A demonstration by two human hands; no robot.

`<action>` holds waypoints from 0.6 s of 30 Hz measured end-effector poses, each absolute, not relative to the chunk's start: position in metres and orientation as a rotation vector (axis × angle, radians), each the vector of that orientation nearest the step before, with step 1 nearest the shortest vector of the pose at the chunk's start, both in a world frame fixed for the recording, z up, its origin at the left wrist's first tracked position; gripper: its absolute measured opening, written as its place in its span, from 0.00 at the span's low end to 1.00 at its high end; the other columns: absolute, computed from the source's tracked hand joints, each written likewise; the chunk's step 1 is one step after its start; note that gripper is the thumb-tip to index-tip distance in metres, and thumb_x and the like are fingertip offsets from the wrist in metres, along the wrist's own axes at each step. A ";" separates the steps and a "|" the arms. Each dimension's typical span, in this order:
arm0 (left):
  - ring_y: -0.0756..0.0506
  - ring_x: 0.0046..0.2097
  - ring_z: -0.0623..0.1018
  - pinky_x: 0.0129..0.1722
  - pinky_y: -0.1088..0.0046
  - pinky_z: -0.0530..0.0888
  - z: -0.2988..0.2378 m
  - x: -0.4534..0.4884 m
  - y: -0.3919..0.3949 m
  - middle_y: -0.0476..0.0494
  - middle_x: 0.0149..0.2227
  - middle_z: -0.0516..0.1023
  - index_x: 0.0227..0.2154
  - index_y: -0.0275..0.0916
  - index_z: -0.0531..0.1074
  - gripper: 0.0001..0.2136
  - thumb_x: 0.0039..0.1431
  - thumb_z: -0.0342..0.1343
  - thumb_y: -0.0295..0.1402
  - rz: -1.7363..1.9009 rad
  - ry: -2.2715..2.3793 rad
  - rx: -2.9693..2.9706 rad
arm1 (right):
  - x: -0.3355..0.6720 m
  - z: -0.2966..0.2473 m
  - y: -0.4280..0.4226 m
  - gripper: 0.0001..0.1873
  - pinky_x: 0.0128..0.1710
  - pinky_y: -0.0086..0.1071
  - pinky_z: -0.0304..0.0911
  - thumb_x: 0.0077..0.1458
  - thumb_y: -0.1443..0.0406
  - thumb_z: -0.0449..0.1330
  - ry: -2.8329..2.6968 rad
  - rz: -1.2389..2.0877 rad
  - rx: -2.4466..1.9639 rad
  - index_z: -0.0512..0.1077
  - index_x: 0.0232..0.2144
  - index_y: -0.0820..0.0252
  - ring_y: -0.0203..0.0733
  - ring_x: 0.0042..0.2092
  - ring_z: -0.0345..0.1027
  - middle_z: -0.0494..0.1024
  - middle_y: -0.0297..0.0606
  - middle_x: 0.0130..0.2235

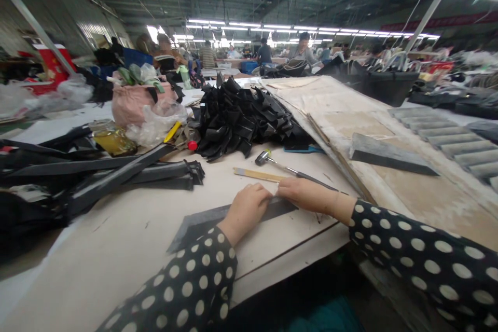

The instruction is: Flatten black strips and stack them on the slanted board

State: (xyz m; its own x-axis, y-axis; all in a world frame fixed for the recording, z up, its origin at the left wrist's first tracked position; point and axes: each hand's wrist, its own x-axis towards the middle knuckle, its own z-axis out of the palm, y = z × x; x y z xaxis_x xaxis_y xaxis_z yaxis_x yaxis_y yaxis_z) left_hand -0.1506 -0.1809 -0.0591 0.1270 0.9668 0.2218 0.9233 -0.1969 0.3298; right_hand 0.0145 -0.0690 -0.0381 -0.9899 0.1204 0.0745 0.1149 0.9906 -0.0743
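Observation:
A flat dark grey strip of material [212,216] lies slantwise on the pale tabletop before me. My left hand [249,208] rests over its middle, the fingers curled down and closed at its far edge. Close beside it, my right hand [298,192] pinches the same strip near its right end; the fingertips of both hands almost meet and partly hide the edge between them. Just beyond my fingers lies a yellowish ruler-like stick [254,174]. Behind the right hand is a hammer [264,157] with a dark grip, its handle running toward my right wrist.
A heap of black pieces [241,114] rises at the back. Long black strips [128,168] lie left, near a yellow-handled cutter [171,132], a jar [112,140] and a pink bag [134,98]. At right, a worn board [373,114] carries a grey block [389,155]. People work farther off.

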 end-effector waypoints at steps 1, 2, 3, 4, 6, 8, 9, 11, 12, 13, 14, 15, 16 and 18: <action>0.47 0.40 0.68 0.42 0.70 0.66 -0.058 -0.149 -0.182 0.46 0.36 0.71 0.37 0.41 0.71 0.11 0.58 0.43 0.29 0.551 1.927 2.300 | 0.014 -0.039 -0.071 0.11 0.38 0.32 0.60 0.52 0.75 0.49 -3.094 0.018 -0.146 0.69 0.34 0.63 0.38 0.38 0.63 0.69 0.39 0.34; 0.46 0.40 0.68 0.41 0.70 0.66 -0.056 -0.148 -0.183 0.46 0.36 0.71 0.37 0.41 0.70 0.11 0.58 0.43 0.28 0.498 1.938 2.334 | 0.014 -0.038 -0.073 0.11 0.37 0.33 0.60 0.51 0.75 0.49 -3.136 -0.071 -0.108 0.69 0.35 0.64 0.40 0.38 0.62 0.69 0.40 0.34; 0.46 0.39 0.68 0.40 0.69 0.66 -0.055 -0.147 -0.185 0.46 0.36 0.71 0.36 0.40 0.70 0.11 0.58 0.43 0.27 0.441 1.945 2.372 | 0.013 -0.038 -0.076 0.11 0.36 0.33 0.60 0.52 0.75 0.48 -3.171 -0.149 -0.085 0.68 0.34 0.64 0.41 0.38 0.62 0.69 0.41 0.34; 0.45 0.40 0.67 0.39 0.69 0.66 -0.053 -0.145 -0.186 0.46 0.36 0.71 0.35 0.40 0.70 0.11 0.58 0.43 0.27 0.386 1.948 2.412 | 0.012 -0.037 -0.081 0.10 0.34 0.33 0.60 0.52 0.75 0.48 -3.186 -0.207 -0.098 0.68 0.33 0.65 0.41 0.37 0.62 0.69 0.41 0.34; 0.44 0.41 0.67 0.39 0.67 0.65 -0.051 -0.144 -0.188 0.45 0.37 0.70 0.36 0.40 0.69 0.11 0.58 0.42 0.26 0.308 1.937 2.482 | 0.011 -0.034 -0.090 0.10 0.32 0.32 0.59 0.52 0.75 0.48 -3.190 -0.281 -0.173 0.69 0.32 0.65 0.41 0.36 0.62 0.69 0.42 0.33; 0.44 0.43 0.66 0.40 0.66 0.65 -0.049 -0.146 -0.191 0.45 0.39 0.70 0.39 0.41 0.68 0.12 0.58 0.42 0.25 0.287 1.916 2.497 | 0.010 -0.033 -0.098 0.09 0.32 0.32 0.59 0.51 0.75 0.49 -3.175 -0.301 -0.261 0.69 0.31 0.66 0.41 0.36 0.62 0.69 0.43 0.33; 0.45 0.43 0.66 0.40 0.66 0.65 -0.049 -0.148 -0.192 0.45 0.40 0.70 0.41 0.42 0.67 0.12 0.58 0.42 0.25 0.292 1.900 2.478 | 0.010 -0.033 -0.100 0.09 0.32 0.32 0.59 0.51 0.75 0.49 -3.163 -0.291 -0.304 0.69 0.30 0.66 0.41 0.36 0.62 0.69 0.43 0.33; 0.46 0.43 0.67 0.42 0.68 0.65 -0.049 -0.157 -0.195 0.45 0.41 0.70 0.43 0.43 0.67 0.14 0.58 0.42 0.25 0.342 1.862 2.405 | 0.010 -0.035 -0.102 0.08 0.34 0.32 0.59 0.53 0.72 0.49 -3.125 -0.225 -0.389 0.69 0.29 0.65 0.41 0.37 0.63 0.69 0.43 0.33; 0.46 0.43 0.67 0.43 0.69 0.65 -0.050 -0.162 -0.197 0.45 0.41 0.70 0.43 0.42 0.67 0.14 0.57 0.43 0.25 0.383 1.842 2.365 | 0.010 -0.036 -0.102 0.08 0.36 0.32 0.59 0.54 0.70 0.50 -3.098 -0.181 -0.434 0.69 0.29 0.65 0.41 0.37 0.63 0.69 0.43 0.33; 0.47 0.43 0.67 0.44 0.69 0.65 -0.051 -0.167 -0.199 0.46 0.40 0.70 0.42 0.42 0.67 0.13 0.56 0.44 0.25 0.433 1.829 2.327 | 0.010 -0.037 -0.102 0.09 0.37 0.33 0.59 0.55 0.67 0.50 -3.069 -0.131 -0.483 0.69 0.29 0.65 0.41 0.38 0.63 0.70 0.43 0.34; 0.47 0.43 0.68 0.45 0.70 0.65 -0.052 -0.172 -0.201 0.46 0.40 0.70 0.42 0.41 0.68 0.13 0.56 0.45 0.25 0.485 1.826 2.293 | 0.010 -0.038 -0.101 0.10 0.38 0.33 0.59 0.55 0.65 0.50 -3.040 -0.076 -0.531 0.69 0.29 0.65 0.42 0.39 0.63 0.70 0.43 0.34; 0.47 0.43 0.68 0.45 0.70 0.65 -0.053 -0.177 -0.204 0.46 0.40 0.71 0.41 0.40 0.68 0.12 0.55 0.46 0.25 0.532 1.831 2.266 | 0.010 -0.039 -0.101 0.11 0.39 0.34 0.59 0.55 0.63 0.51 -3.012 -0.020 -0.578 0.69 0.30 0.65 0.42 0.39 0.63 0.70 0.43 0.35; 0.47 0.43 0.68 0.46 0.70 0.65 -0.053 -0.180 -0.206 0.45 0.40 0.71 0.40 0.39 0.68 0.12 0.54 0.46 0.25 0.567 1.840 2.248 | 0.009 -0.040 -0.101 0.11 0.40 0.35 0.58 0.54 0.61 0.52 -2.983 0.030 -0.619 0.69 0.30 0.65 0.42 0.39 0.63 0.70 0.44 0.35; 0.46 0.43 0.68 0.46 0.69 0.65 -0.054 -0.183 -0.209 0.45 0.39 0.71 0.39 0.39 0.68 0.11 0.54 0.47 0.26 0.598 1.854 2.233 | 0.006 -0.042 -0.102 0.12 0.43 0.36 0.57 0.53 0.61 0.53 -2.917 0.106 -0.668 0.69 0.34 0.65 0.44 0.41 0.62 0.70 0.45 0.38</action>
State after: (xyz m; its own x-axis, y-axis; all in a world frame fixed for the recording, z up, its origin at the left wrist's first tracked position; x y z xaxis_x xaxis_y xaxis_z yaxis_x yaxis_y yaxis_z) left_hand -0.1827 -0.2089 -0.0544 0.1426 0.9713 0.1906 0.8997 -0.2074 0.3840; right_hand 0.0064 -0.1020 -0.0416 -0.8902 0.4374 0.1274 0.4270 0.8985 -0.1016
